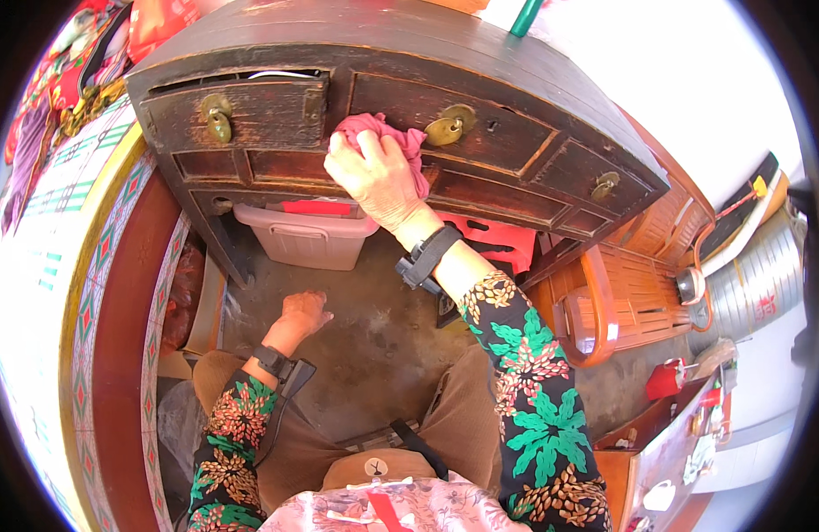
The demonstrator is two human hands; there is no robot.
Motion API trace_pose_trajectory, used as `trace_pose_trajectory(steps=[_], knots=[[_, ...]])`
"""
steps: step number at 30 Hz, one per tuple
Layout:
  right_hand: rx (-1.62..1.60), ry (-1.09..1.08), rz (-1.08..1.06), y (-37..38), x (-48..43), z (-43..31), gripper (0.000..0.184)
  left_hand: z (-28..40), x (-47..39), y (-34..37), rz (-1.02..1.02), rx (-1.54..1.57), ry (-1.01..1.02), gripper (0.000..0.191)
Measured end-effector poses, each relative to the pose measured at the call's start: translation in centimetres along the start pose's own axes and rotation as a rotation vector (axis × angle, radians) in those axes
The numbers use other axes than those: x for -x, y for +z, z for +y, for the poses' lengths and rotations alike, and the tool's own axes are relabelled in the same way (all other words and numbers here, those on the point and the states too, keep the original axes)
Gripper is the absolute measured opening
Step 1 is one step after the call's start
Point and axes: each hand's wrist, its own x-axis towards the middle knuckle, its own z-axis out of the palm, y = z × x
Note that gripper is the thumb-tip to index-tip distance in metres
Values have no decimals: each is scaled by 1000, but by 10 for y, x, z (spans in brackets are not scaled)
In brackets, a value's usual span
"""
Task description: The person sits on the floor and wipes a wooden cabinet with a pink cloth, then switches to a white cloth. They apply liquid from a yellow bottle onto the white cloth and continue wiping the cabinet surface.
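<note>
My right hand (377, 174) grips a crumpled pink cloth (409, 143) and presses it against the front of a dark wooden cabinet (303, 166), between two drawers. Just right of the cloth hangs a brass drawer pull (444, 131) on the middle drawer (502, 126). The left drawer (263, 116) has a similar pull (219, 125) and shows a gap along its top, with something white inside. My left hand (306, 312) hangs lower, above the concrete floor, its fingers loosely curled; whether it holds anything does not show.
A lidded plastic bin (310, 236) and a red plastic item (509, 243) sit beneath the cabinet. At left stands a bed (110, 299) with patterned trim. A wooden chair (599, 306) is at right, near a metal drum (748, 279) and a low cabinet (615, 479).
</note>
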Motion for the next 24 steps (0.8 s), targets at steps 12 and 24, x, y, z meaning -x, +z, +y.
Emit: trace_pose_trajectory(steps=[12,24], knots=[[101,279,-111,-76,132,91,31,-11,1,3,-78,-4,-84,48],[104,493,85,-67,83,104,42,-9,5,6,-54,-2,-41,48]])
